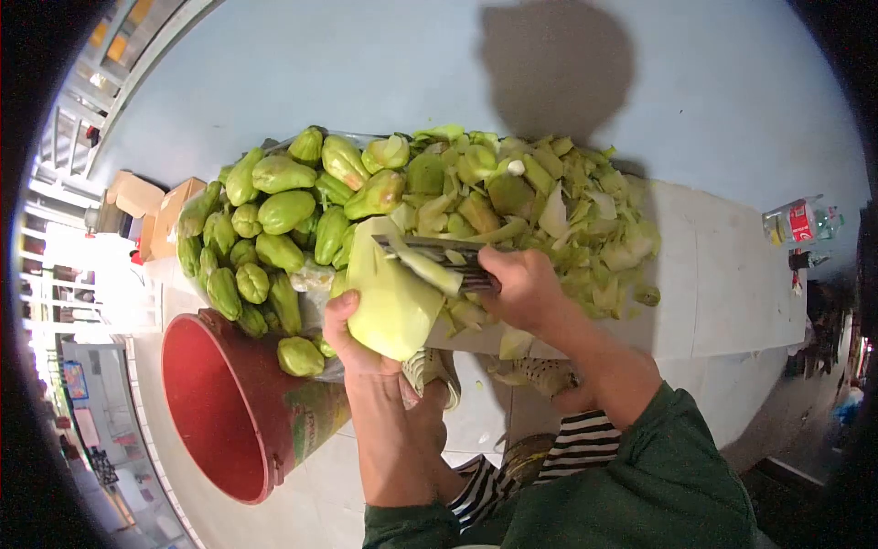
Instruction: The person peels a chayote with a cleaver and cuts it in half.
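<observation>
My left hand (352,334) grips a large peeled pale-green chayote (389,306) from below and the side. My right hand (523,285) is closed around the handle end of a dark, flat-bladed peeler (466,247), which lies against the upper side of the chayote. A strip of peel (425,268) hangs across the blade. Behind the hands, a wide heap of peelings (558,210) spreads to the right. Unpeeled green chayotes (286,211) are piled to the left.
A red bucket (215,412) lies tipped at the lower left, its mouth facing left. Cardboard boxes (174,215) stand at the far left. A plastic bottle (800,222) with a red label is at the right by the blue wall (366,64). My feet are below the hands.
</observation>
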A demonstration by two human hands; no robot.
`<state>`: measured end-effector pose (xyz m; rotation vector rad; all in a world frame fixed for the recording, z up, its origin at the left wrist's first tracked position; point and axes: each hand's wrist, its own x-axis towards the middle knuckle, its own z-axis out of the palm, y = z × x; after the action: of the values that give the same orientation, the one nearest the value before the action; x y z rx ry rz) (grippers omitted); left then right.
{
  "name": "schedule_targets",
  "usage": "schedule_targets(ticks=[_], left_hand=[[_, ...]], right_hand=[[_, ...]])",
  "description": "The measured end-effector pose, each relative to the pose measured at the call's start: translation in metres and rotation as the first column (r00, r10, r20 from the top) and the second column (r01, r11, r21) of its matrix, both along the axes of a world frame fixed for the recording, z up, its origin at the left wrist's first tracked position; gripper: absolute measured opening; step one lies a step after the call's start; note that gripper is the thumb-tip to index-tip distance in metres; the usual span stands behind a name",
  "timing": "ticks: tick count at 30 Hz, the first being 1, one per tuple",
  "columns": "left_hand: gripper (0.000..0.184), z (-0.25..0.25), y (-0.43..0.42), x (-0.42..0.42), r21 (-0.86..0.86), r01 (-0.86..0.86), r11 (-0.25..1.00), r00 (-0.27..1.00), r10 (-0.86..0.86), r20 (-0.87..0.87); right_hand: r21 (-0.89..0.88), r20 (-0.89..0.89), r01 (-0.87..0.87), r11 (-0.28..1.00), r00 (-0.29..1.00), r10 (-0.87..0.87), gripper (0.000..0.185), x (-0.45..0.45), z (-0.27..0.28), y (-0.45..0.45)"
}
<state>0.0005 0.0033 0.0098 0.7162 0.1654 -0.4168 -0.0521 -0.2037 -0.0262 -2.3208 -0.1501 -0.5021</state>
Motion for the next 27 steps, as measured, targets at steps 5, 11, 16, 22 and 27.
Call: schedule_targets(ticks=[5, 11, 16, 22, 27], left_hand=[[0.069, 0.007, -0.004, -0.005, -0.032, 0.043, 0.999, 0.999, -0.042, 0.014], [0.082, 0.006, -0.008, -0.002, -0.173, 0.277, 0.945, 0.957, -0.256, 0.136], [0.078, -0.004, -0.009, 0.003, -0.223, 0.068, 0.973, 0.992, -0.042, 0.116], [0.061, -0.005, -0.003, 0.004, -0.225, -0.054, 0.973, 0.998, 0.047, -0.036], [0.058, -0.009, -0.005, 0.004, 0.005, -0.115, 0.993, 0.988, 0.115, -0.107]], right_hand=[[-0.07, 0.078, -0.076, 0.995, 0.994, 0.082, 0.022, -0.002, 0.002, -0.001], [0.066, -0.424, 0.148, 0.987, 0.899, -0.107, 0.021, 0.008, -0.021, -0.014], [0.099, -0.319, 0.167, 0.981, 0.939, -0.127, 0.019, 0.001, -0.009, -0.002], [0.046, 0.044, 0.001, 0.999, 0.999, -0.003, 0.021, -0.008, 0.005, 0.002], [-0.183, 0.337, -0.084, 0.98, 0.931, 0.142, 0.018, -0.009, 0.014, 0.007]])
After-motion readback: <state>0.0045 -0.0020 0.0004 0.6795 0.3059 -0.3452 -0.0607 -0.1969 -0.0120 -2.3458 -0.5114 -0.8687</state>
